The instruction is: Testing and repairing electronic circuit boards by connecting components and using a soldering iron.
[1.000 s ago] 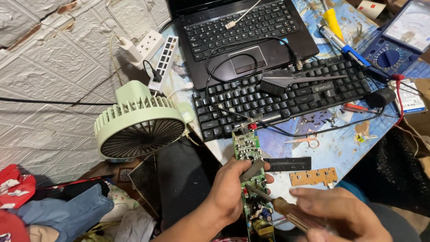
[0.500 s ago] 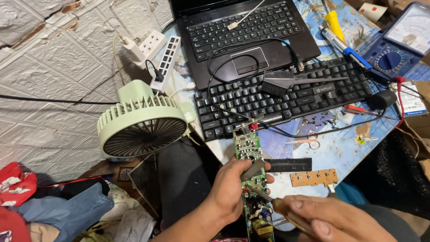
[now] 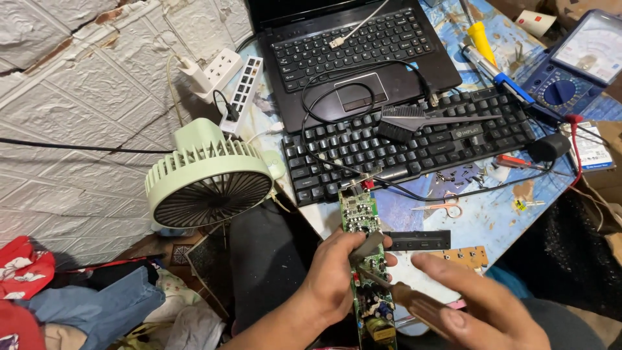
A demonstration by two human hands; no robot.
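My left hand (image 3: 337,279) grips a long green circuit board (image 3: 358,210) around its middle, holding it upright over my lap at the table's front edge. My right hand (image 3: 483,304) holds a screwdriver with a brown wooden handle (image 3: 414,303); its metal tip rests on the board just below my left thumb. Red and black wires run from the board's top end toward the black keyboard (image 3: 414,146).
A pale green desk fan (image 3: 207,185) stands to the left. Behind are a black laptop (image 3: 363,52), a white power strip (image 3: 243,91), a brush (image 3: 414,120), a blue multimeter (image 3: 576,65), scissors (image 3: 440,207), a small tan board (image 3: 466,256) and a black strip (image 3: 418,240). Clothes (image 3: 65,304) lie lower left.
My right hand has shifted slightly up and left with the screwdriver, fingers stretched out more. The left hand and board stay nearly still.
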